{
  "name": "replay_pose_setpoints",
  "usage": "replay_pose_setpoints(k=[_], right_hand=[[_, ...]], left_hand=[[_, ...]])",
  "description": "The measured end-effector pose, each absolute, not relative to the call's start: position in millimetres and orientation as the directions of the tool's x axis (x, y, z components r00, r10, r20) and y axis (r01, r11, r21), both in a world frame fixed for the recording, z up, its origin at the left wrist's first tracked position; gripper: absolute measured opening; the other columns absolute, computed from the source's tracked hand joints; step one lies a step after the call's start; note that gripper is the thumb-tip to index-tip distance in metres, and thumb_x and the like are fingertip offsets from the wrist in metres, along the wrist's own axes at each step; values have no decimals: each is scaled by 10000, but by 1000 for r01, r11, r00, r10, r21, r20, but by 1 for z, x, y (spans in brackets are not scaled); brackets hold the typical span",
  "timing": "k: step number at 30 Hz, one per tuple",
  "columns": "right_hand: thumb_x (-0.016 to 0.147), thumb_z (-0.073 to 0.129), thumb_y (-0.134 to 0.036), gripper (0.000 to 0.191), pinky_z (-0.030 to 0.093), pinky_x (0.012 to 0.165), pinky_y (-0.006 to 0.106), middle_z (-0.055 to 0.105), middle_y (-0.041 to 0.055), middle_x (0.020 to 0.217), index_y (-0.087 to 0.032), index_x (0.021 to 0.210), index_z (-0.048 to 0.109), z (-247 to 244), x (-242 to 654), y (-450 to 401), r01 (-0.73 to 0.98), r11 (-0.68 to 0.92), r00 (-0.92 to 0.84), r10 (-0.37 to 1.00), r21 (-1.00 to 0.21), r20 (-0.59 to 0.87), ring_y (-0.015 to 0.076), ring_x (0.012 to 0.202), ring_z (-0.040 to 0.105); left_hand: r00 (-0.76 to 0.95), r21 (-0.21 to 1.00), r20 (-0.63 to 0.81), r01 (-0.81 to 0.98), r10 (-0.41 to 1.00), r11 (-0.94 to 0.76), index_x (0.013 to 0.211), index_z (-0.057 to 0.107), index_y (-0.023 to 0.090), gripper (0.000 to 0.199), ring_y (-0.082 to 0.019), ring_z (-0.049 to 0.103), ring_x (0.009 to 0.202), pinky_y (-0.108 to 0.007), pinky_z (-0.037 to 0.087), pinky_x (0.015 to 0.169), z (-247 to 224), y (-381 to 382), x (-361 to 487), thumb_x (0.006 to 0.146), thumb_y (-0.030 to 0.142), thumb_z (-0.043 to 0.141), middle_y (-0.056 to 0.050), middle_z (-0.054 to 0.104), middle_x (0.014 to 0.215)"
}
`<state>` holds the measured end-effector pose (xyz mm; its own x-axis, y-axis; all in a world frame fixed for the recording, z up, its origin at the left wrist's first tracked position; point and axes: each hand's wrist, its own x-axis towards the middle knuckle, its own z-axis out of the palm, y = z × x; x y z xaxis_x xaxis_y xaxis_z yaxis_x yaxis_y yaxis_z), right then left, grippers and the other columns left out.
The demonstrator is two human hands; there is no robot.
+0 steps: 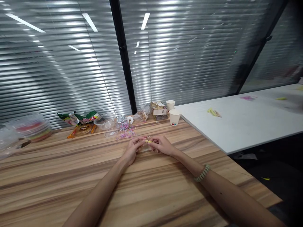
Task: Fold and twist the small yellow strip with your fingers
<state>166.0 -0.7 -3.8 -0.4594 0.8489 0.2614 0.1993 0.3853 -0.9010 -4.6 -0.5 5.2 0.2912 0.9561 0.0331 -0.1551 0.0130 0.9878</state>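
Over the wooden table (146,189), my left hand (134,147) and my right hand (163,146) meet with fingertips close together. A small yellow piece (149,141) is pinched between them, too small for its kind to be made out. Something thin and clear shows below the fingers, too faint to name. Both hands have closed fingers, and some fingertips are hidden. Just beyond my left hand, small pink and purple pieces (126,135) lie scattered beside a clear round lid (110,133).
Along the back stand a clear bowl (104,123), a green snack bag (81,118), stacked plastic containers (33,127), a small box (159,108) and two paper cups, the nearer cup (174,117) at the right. A white table (227,126) with yellow and pink bits adjoins on the right.
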Motion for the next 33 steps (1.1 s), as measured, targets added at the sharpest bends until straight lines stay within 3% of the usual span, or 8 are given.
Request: replay_pose_setpoints(k=[3,8,14,19,27,33], right_hand=[[765,509,-455,319,343,398,178,532,-13,566,-142,722,554,-4,165,0,101,312,-462,856,-945,233,75,435,456],[743,553,-448,306,392,513,200,545,-7,597,-142,746,556,-4,165,0,-44,250,-497,835,-967,239,90,548,509],[738,582,-411,271,394,558,213,564,-3,640,-144,753,547,-4,165,0,-130,168,-529,822,-977,212,82,560,498],[732,585,-420,276,374,522,201,576,6,667,-148,734,538,-1,164,-3,-128,108,-547,822,-986,161,85,569,499],[745,549,-466,322,376,529,205,565,-6,636,-145,723,541,-2,162,-2,-119,62,-550,827,-991,118,82,535,499],[745,551,-463,333,382,544,213,582,5,652,-133,702,538,-2,162,-2,-115,66,-530,840,-991,118,79,530,508]], left_hand=[[303,965,1,-252,953,79,788,647,132,218,-28,336,473,-173,150,394,4,1,-5,610,255,684,-13,556,702],[381,928,-44,-327,924,179,780,647,125,217,-32,362,501,-162,199,401,2,3,-6,590,212,705,4,498,622],[422,915,-39,-349,906,202,754,630,124,188,-27,326,483,-166,205,414,-1,4,-7,607,211,708,13,485,622],[394,939,-4,-314,919,139,659,582,120,222,-38,362,507,-174,286,486,-5,5,-8,594,278,724,13,498,632],[304,963,65,-270,951,21,698,588,118,262,-97,482,627,-204,361,571,-12,7,-6,593,318,722,-26,556,692],[248,949,77,-315,966,5,859,601,153,291,-94,513,694,-197,374,623,-11,7,-6,615,264,715,-23,592,793]])
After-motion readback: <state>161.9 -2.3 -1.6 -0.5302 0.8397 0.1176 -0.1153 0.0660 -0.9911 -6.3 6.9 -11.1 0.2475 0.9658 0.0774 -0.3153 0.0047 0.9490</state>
